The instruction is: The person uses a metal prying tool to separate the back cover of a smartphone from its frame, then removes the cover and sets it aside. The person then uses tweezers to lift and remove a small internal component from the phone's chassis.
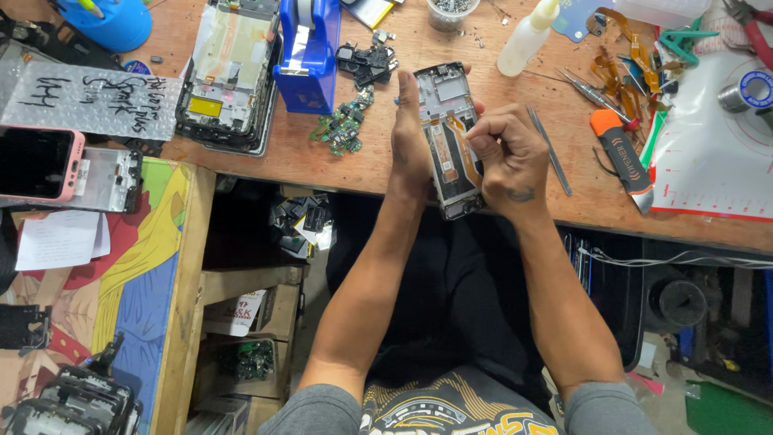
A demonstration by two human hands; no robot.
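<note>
Wooden bench (pixel 322 165), one opened phone frame (pixel 451 173) gripped by left hand (pixel 412 137), right hand (pixel 503 157) pinching its orange flex cable (pixel 460 133)

Premises: a phone-repair workshop. The worn wooden tabletop (pixel 338 165) carries a stack of stripped phone frames (pixel 229 76), loose small circuit boards (pixel 345 125), orange flex cables (pixel 616 68), tweezers (pixel 550 149), an orange-handled tool (pixel 622 157), a solder spool (pixel 747 90), a squeeze bottle (pixel 527 36) and a blue tape dispenser (pixel 307 52). A pink-cased phone (pixel 39 163) lies on a side bench (pixel 161 266) (painted in bright colours). Further salvaged parts fill the boxes (pixel 250 354) beneath the tabletop.
</note>
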